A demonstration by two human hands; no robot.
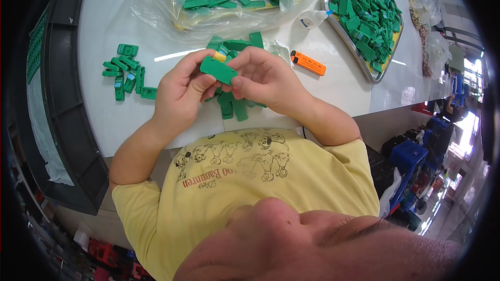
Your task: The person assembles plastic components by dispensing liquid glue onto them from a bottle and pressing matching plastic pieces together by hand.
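Above the white table, a flat green plastic piece [219,71] with rounded ends is held between both hands. My left hand [177,86] pinches its left end, thumb on the near side. My right hand [268,80] grips the right end between thumb and fingers. A yellow band [221,56] shows at my left index fingertip, with a bit of blue beside it; what it is I cannot make out. Beneath the hands lies a loose heap of similar green pieces [238,108], partly hidden by them. Several small green assembled parts [125,67] lie to the left.
A clear plastic bag [151,13] of green pieces lies at the back. Right of it are a white bottle with a blue tip [313,19], an orange box-like object [308,63] and a metal tray [373,77] heaped with green parts. A dark crate [78,125] stands at the left.
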